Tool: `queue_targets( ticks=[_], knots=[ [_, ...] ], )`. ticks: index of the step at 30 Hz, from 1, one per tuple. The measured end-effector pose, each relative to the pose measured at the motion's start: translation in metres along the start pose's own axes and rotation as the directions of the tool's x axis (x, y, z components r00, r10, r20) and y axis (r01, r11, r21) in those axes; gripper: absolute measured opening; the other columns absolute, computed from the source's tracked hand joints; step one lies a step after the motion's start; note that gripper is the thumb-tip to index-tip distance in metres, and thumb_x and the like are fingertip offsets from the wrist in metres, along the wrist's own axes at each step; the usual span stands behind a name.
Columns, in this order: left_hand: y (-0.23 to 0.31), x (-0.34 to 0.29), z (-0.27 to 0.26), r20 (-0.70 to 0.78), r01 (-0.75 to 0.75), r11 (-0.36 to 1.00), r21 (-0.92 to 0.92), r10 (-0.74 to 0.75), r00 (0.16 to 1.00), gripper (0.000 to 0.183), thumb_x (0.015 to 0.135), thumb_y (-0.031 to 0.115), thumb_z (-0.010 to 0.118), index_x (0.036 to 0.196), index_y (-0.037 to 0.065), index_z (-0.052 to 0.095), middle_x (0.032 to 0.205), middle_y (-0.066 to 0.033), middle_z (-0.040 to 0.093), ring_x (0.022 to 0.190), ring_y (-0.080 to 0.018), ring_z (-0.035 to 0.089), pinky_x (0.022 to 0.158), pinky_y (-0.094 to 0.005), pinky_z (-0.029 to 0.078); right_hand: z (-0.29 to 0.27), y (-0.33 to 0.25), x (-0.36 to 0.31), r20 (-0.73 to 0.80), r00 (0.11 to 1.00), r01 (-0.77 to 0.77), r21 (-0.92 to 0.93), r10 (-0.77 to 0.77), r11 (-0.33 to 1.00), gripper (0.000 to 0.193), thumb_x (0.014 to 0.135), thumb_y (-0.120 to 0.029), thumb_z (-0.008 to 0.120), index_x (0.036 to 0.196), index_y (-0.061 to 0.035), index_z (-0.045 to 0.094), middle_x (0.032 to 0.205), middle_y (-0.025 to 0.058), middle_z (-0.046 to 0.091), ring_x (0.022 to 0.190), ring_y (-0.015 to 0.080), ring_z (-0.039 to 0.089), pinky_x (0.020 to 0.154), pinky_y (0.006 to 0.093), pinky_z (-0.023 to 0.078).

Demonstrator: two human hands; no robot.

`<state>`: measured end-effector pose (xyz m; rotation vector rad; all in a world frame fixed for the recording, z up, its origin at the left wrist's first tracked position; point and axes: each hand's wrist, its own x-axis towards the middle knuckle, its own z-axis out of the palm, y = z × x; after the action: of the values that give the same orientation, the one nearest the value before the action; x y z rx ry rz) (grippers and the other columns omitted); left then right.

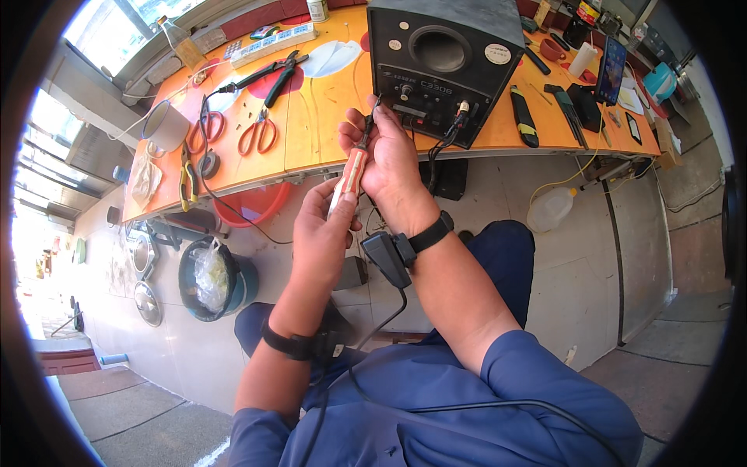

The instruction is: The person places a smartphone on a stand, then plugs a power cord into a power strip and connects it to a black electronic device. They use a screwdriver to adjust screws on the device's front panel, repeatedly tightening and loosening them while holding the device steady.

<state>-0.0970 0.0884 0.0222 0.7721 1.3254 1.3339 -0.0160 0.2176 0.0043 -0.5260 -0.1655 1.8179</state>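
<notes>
My left hand (pixel 331 206) is closed round the red and whitish handle of a screwdriver (pixel 354 173), which points up and away from me. My right hand (pixel 387 156) is turned partly palm up, its thumb and fingers closed about a small dark piece (pixel 369 128) at the screwdriver's front end. What that piece is, I cannot make out. Just beyond my hands, a black speaker box (pixel 475 82) stands on the orange table, its panel with round port, knobs and sockets facing me. Black cables (pixel 445 144) hang from its plugged sockets over the table edge.
Left on the table (pixel 323 140) lie red-handled scissors (pixel 257 136), black-handled cutters (pixel 284 78), yellow pliers (pixel 188 179), tape (pixel 208 164) and a power strip (pixel 272 45). Right are a utility knife (pixel 524 117) and a phone (pixel 611 71). Below stand a red basin (pixel 253 206) and a dark bucket (pixel 243 284).
</notes>
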Motion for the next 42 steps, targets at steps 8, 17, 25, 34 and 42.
queue_targets(
  ticks=[8, 17, 25, 34, 42],
  knots=[
    [-0.004, -0.009, -0.008, 0.073, 0.177, 0.954, -0.243, -0.164, 0.984, 0.036, 0.101, 0.023, 0.064, 0.127, -0.001, 0.054, 0.093, -0.0042, 0.063, 0.071, -0.0075, 0.060, 0.056, -0.0205, 0.045, -0.002, -0.002, 0.003, 0.036, 0.999, 0.010, -0.004, -0.010, 1.000, 0.027, 0.108, -0.024, 0.049, 0.132, -0.0120, 0.057, 0.099, 0.0127, 0.069, 0.079, 0.0238, 0.069, 0.069, 0.0341, 0.058],
    [-0.004, -0.014, -0.004, 0.019, 0.132, 0.972, -0.194, -0.131, 0.991, 0.036, 0.104, 0.026, 0.060, 0.128, 0.000, 0.053, 0.095, -0.0057, 0.065, 0.070, -0.0095, 0.061, 0.054, -0.0207, 0.044, 0.001, -0.005, 0.004, 0.023, 1.000, -0.003, 0.017, 0.003, 1.000, 0.024, 0.108, -0.022, 0.050, 0.127, -0.0100, 0.058, 0.098, 0.0129, 0.069, 0.079, 0.0230, 0.069, 0.068, 0.0336, 0.058],
    [-0.012, -0.011, 0.003, -0.092, -0.092, 0.992, 0.090, 0.100, 0.991, 0.030, 0.103, 0.023, 0.061, 0.123, 0.003, 0.057, 0.097, -0.0050, 0.066, 0.070, -0.0075, 0.057, 0.054, -0.0197, 0.043, 0.003, -0.004, 0.004, 0.010, 1.000, 0.010, 0.046, -0.011, 0.999, 0.022, 0.108, -0.021, 0.051, 0.125, -0.0097, 0.059, 0.098, 0.0128, 0.068, 0.079, 0.0223, 0.068, 0.067, 0.0334, 0.058],
    [0.004, -0.014, -0.008, 0.055, 0.117, 0.958, -0.261, -0.107, 0.993, 0.035, 0.104, 0.023, 0.058, 0.129, 0.000, 0.051, 0.095, -0.0052, 0.064, 0.068, -0.0088, 0.061, 0.052, -0.0213, 0.044, 0.001, -0.004, 0.005, 0.007, 1.000, 0.007, 0.038, -0.007, 0.999, 0.020, 0.107, -0.019, 0.053, 0.123, -0.0102, 0.060, 0.098, 0.0114, 0.067, 0.079, 0.0229, 0.068, 0.065, 0.0326, 0.055],
    [0.003, -0.017, -0.002, -0.046, 0.020, 0.998, -0.064, -0.023, 0.999, 0.036, 0.102, 0.019, 0.062, 0.130, -0.001, 0.051, 0.098, -0.0050, 0.063, 0.071, -0.0078, 0.062, 0.054, -0.0200, 0.046, 0.002, -0.005, 0.006, 0.027, 1.000, 0.006, 0.040, -0.007, 0.999, 0.020, 0.107, -0.020, 0.053, 0.124, -0.0101, 0.059, 0.099, 0.0120, 0.068, 0.081, 0.0238, 0.069, 0.068, 0.0329, 0.056]
  ],
)
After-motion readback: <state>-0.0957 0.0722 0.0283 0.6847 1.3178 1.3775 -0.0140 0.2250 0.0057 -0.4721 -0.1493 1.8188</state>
